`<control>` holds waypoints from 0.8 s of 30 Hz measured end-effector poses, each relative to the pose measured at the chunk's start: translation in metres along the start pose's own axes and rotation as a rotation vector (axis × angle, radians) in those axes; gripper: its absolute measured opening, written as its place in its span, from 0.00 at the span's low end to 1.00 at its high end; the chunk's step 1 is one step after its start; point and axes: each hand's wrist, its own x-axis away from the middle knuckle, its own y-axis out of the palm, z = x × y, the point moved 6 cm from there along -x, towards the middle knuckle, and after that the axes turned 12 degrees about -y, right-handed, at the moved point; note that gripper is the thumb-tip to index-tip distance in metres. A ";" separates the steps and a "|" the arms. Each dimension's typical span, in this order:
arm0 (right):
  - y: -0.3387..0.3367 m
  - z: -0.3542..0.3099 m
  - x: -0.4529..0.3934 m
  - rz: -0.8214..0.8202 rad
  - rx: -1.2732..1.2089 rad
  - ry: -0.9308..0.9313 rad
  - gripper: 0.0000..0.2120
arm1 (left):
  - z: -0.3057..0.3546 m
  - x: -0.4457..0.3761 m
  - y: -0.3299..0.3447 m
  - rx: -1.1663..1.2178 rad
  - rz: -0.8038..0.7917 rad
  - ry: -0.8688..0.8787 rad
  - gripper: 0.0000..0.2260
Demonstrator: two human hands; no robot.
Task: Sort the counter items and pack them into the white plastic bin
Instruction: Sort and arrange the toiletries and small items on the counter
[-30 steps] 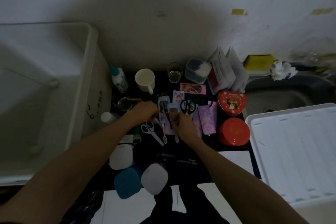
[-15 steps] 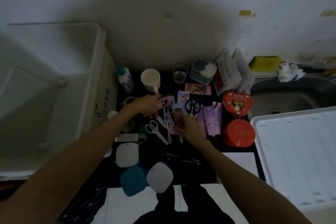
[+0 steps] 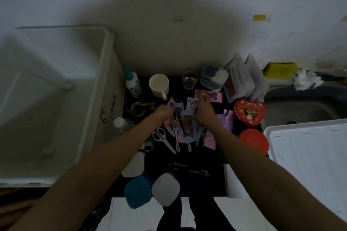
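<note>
Barely begun: white bin (image 3: 105, 73) at left looked empty, table (image 3: 216, 180) crowded. Left hand (image 3: 164, 112) pinching a few photo cards (image 3: 185, 124); right hand (image 3: 204, 108) reaching, fingers extended, onto a far card (image 3: 216, 95). Mug (image 3: 159, 85), scissors (image 3: 163, 139), tins unpacked.

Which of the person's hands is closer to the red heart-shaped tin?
The right. The right hand lies over the picture cards, just left of the red heart-shaped tin in the picture. The left hand is farther left, beyond those cards.
</note>
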 end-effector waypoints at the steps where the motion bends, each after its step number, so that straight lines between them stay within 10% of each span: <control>1: 0.001 0.000 -0.006 -0.051 0.014 -0.002 0.58 | 0.001 0.002 0.002 0.026 0.015 -0.017 0.13; 9: 0.008 0.002 -0.008 -0.048 -0.022 -0.022 0.52 | 0.001 0.006 0.016 0.187 0.081 -0.046 0.20; 17: -0.014 0.011 -0.009 -0.027 -0.131 0.065 0.16 | 0.001 0.015 0.009 0.134 0.073 0.007 0.18; 24: -0.063 0.004 -0.003 0.170 -0.308 0.072 0.13 | 0.014 0.040 0.002 0.188 -0.048 0.093 0.22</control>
